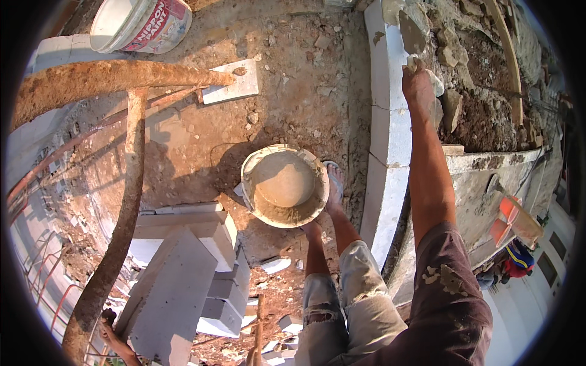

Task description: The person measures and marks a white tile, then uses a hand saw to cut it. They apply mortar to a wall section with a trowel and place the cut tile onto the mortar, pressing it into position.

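Note:
My right hand (417,84) is closed round the handle of a trowel (412,33). Its grey, mortar-coloured blade lies over the far end of a row of white blocks (388,137). At the lower left, a small part of my left hand (108,326) shows with curled fingers, close beside a rusty pipe (129,195) and a large grey-white block (171,293). What those fingers hold cannot be made out. Between my feet and the pipe stands a round bucket (285,185) of wet grey mortar.
A white paint pail (143,27) stands at the far left. The pipe frame's foot meets a white slab (235,82). More white blocks (223,299) are stacked at the lower left. Rubble (452,49) lies beyond the wall. Another person (513,262) is at the right, near an orange-and-red object (510,222).

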Motion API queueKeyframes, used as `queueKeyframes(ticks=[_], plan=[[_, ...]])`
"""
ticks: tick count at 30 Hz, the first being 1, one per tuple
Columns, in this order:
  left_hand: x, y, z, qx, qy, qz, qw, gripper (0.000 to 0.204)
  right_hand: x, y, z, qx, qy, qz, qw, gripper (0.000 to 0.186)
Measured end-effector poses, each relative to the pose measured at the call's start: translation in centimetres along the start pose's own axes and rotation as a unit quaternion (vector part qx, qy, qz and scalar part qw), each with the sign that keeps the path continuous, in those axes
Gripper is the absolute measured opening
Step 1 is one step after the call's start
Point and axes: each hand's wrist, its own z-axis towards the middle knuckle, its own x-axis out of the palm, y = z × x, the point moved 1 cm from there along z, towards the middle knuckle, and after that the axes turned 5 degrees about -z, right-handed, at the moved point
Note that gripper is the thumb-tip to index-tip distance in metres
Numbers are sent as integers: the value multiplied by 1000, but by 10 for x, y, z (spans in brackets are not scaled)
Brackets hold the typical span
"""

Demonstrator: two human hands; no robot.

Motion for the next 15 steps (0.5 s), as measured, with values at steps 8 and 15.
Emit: queueKeyframes(ticks=[8,15], plan=[[-25,36,12,45,33,34,998,55,-3,3,-15,41,62,-41,996,49],[-6,19,14,43,55,-15,997,50,-4,-25,-73,14,36,-9,999,48]])
